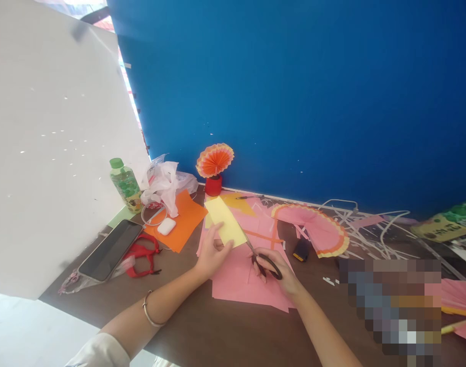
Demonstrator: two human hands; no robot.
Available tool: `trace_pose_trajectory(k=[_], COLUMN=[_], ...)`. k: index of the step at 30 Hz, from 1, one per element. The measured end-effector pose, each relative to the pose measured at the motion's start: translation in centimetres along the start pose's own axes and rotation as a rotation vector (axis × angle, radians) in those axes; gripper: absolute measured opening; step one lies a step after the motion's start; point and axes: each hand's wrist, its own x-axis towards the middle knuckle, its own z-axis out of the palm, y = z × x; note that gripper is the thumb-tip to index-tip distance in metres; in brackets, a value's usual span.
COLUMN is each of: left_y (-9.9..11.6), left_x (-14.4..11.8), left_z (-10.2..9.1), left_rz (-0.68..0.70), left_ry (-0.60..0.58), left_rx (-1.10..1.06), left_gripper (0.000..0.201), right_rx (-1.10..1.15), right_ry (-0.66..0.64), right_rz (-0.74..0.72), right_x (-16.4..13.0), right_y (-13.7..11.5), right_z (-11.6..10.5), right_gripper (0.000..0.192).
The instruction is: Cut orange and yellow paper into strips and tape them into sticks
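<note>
My left hand (211,253) pinches the near end of a pale yellow paper strip (224,220) and lifts it off the table. My right hand (275,269) grips black-handled scissors (264,261), fingers through the loops, with the blades reaching to the strip's right edge. Both hands hover over a stack of pink paper sheets (243,280) on the brown table (225,331). A metal bangle sits on my left wrist.
An orange sheet (183,220), white earbud case (166,226), phone (109,250), red scissors (143,257), green bottle (125,185) and plastic bag (163,184) lie left. A paper fan in a red pot (214,165) stands by the blue wall; a pink fan (321,228), cables and paper scraps lie right.
</note>
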Motion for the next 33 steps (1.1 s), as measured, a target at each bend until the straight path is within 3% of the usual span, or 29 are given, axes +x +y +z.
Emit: trace_pose_trajectory(k=[33], left_y=[0.2], left_x=[-0.14], left_z=[0.13], left_rz=[-0.014], left_ry=[-0.037], left_rx=[-0.006], left_gripper=[0.052], right_rx=[0.043], right_ry=[-0.018], right_rz=[-0.004], right_x=[0.04], right_y=[0.21], right_z=[0.1], right_gripper=[0.039])
